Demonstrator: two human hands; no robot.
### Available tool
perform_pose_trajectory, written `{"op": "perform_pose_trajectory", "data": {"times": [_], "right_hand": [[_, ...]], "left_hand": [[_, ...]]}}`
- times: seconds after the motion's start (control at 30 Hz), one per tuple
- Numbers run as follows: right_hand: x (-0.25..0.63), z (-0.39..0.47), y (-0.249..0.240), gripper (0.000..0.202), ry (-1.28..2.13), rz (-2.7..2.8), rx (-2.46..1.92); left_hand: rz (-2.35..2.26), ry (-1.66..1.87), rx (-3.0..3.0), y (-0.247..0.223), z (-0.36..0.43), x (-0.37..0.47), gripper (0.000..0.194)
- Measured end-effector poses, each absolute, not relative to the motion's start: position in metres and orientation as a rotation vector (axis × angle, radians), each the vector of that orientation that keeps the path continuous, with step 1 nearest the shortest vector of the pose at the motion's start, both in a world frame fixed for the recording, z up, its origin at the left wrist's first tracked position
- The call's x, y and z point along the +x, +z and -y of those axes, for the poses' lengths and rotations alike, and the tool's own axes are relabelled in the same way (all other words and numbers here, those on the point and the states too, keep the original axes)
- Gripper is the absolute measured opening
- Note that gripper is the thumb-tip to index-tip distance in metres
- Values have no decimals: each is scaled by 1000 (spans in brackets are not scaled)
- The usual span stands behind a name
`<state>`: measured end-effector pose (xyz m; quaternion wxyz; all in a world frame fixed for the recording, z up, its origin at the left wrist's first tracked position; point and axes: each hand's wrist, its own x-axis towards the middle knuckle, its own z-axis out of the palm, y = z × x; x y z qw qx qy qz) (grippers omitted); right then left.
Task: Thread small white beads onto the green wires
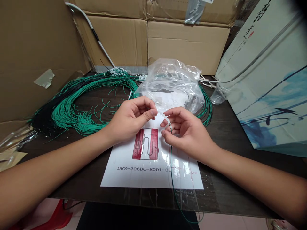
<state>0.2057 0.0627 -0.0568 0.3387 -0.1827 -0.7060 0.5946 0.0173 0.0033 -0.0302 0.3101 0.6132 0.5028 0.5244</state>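
Small white beads [167,119] are strung in a short curved row between my two hands. My left hand [134,116] pinches the upper left end of the row between thumb and index finger. At the lower right end, my right hand [185,129] has its fingers curled round the row, with the thumb below. A thin green wire [171,166] runs down from the beads past the table's front edge and loops there. Beneath the hands lies a white printed sheet [120,177] with a red and white picture and the text DRS-206DC-E001-01.
Bundled green wires [64,108] lie coiled at the left, more behind at the right. A clear plastic bag [171,76] sits behind the sheet, near a clear cup [219,95]. Cardboard boxes [120,41] and a painted white box [268,80] surround the dark table [223,137].
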Motion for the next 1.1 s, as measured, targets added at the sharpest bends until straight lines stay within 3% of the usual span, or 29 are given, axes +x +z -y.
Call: {"op": "perform_pose_trajectory", "data": {"times": [0.2, 0.33, 0.67, 1.1], "right_hand": [[208, -62, -53, 23, 1610, 1713, -537], [208, -65, -57, 27, 1597, 1665, -579], [218, -67, -65, 32, 818, 2058, -510], [207, -76, -57, 24, 1399, 1834, -721]], "left_hand": [[-1346, 1345, 1683, -33, -6, 15, 13], [-1350, 1273, 1662, -29, -5, 14, 13], [-1347, 1054, 1507, -19, -2, 12, 12], [-1344, 1204, 1404, -19, -5, 3, 13]]}}
